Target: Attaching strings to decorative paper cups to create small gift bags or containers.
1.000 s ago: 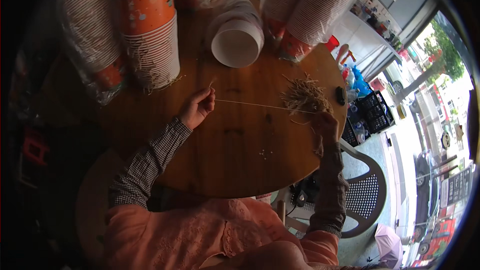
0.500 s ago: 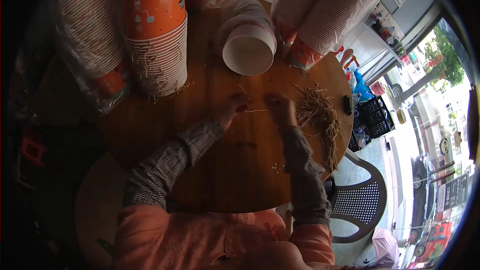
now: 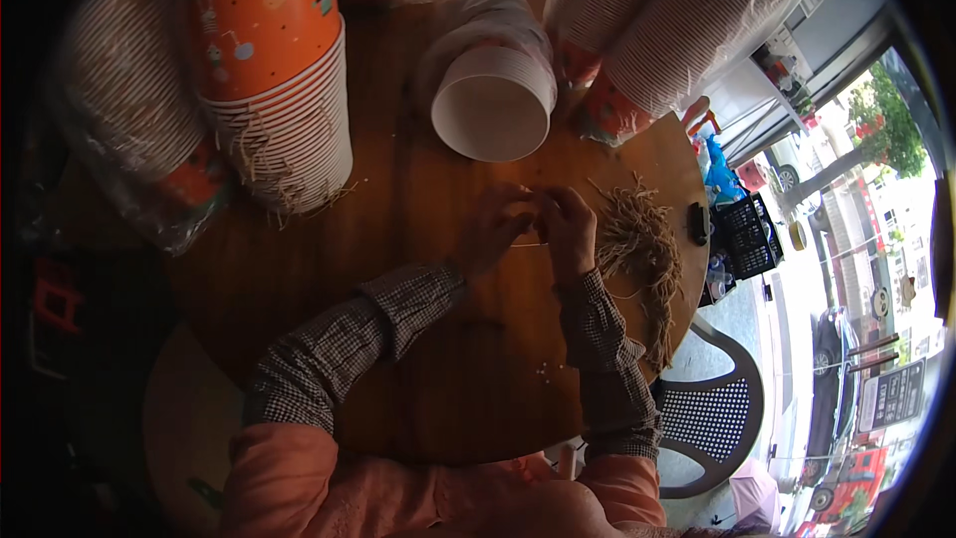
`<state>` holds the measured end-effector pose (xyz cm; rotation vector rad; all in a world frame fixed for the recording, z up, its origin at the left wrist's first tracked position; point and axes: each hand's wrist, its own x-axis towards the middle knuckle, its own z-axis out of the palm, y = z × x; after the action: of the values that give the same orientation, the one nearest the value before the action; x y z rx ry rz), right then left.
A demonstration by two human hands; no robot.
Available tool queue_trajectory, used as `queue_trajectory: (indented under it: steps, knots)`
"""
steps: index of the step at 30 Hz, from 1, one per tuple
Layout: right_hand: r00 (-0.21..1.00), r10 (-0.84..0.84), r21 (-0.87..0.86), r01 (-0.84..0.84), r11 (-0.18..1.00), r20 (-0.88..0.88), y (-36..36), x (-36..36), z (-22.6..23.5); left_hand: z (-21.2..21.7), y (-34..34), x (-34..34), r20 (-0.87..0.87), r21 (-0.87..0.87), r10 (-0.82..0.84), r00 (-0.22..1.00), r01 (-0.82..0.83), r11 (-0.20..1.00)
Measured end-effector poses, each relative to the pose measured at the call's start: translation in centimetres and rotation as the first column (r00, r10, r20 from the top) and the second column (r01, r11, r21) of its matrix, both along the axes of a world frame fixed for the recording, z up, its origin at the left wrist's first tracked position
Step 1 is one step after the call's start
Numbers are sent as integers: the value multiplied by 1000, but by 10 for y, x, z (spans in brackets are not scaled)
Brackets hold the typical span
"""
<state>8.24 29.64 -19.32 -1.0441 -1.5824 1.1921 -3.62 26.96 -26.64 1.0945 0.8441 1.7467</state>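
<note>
While we pinch one thin string (image 3: pixel 528 244) between both hands, left hand (image 3: pixel 493 229) and right hand (image 3: pixel 568 229) meet beside the string pile (image 3: pixel 637 239), handy for reaching.

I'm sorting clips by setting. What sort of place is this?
Probably a small street-side workshop or shop front doing handwork. Tall stacks of paper cups crowd a round wooden table, a pile of tan strings lies by the hands, and a street with parked vehicles shows beyond.

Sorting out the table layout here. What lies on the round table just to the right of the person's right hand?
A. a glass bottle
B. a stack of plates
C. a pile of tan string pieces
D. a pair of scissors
C: a loose pile of tan string pieces lies on the wooden table beside the right hand.
</note>
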Motion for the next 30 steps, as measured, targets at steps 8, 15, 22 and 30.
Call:
queue_trajectory:
  steps: [8, 15, 22, 30]
  knots:
    - [997, 19, -29, -17, 999, 78, -12, 12, -27, 12, -10, -22, -529, -152, -33, 848, -56, 987]
    - [998, 62, -96, -65, 993, -33, -6, 20, -34, 10, -13, -18, -491, -143, 11, 871, -93, 985]
    - [1000, 16, -10, -16, 1000, -5, -3, 25, -32, 22, -11, -22, -364, -256, -145, 920, 51, 965]
    - [995, 95, -7, -95, 995, 20, -9, 22, -38, 15, -9, -22, -427, -297, -198, 883, 70, 952]
